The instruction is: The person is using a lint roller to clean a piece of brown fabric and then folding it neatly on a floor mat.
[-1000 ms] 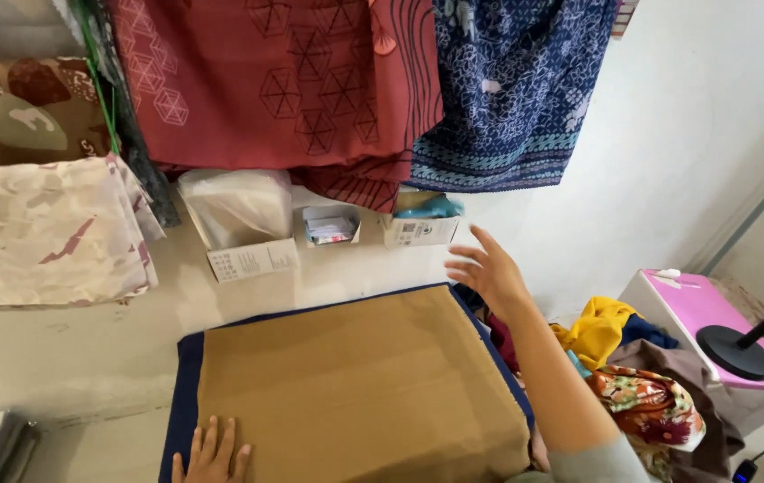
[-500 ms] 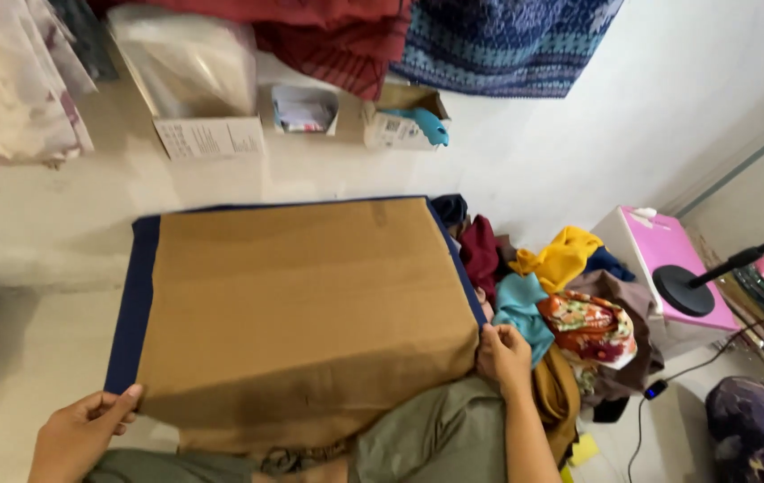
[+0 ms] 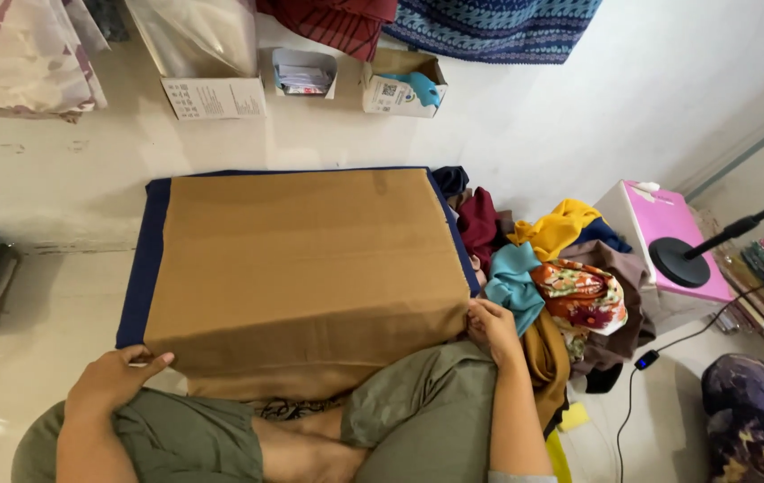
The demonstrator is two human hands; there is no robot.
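While I watch from the head view, items run near to far:

1. Knees in olive trousers (image 3: pixel 417 402), crossed, nearest the camera.
2. Left hand (image 3: pixel 113 380): fingers curled at the near left corner of the brown folded cloth (image 3: pixel 301 268), thumb on top, pinching its edge. Wrist low beside the knee.
3. Right hand (image 3: pixel 492 326): fingers bent, gripping the near right corner of that cloth; forearm runs straight back to the body.
4. Brown folded cloth: flat on a navy cloth (image 3: pixel 142 259) on the pale floor (image 3: pixel 42 295), just before the knees.
5. Heap of coloured fabrics (image 3: pixel 561 268), touching the right hand's side. Risk, as I judge it: a lift could snag the heap, or uneven grip could spoil the fold.
6. Small cartons (image 3: pixel 306 76) by the wall, well apart
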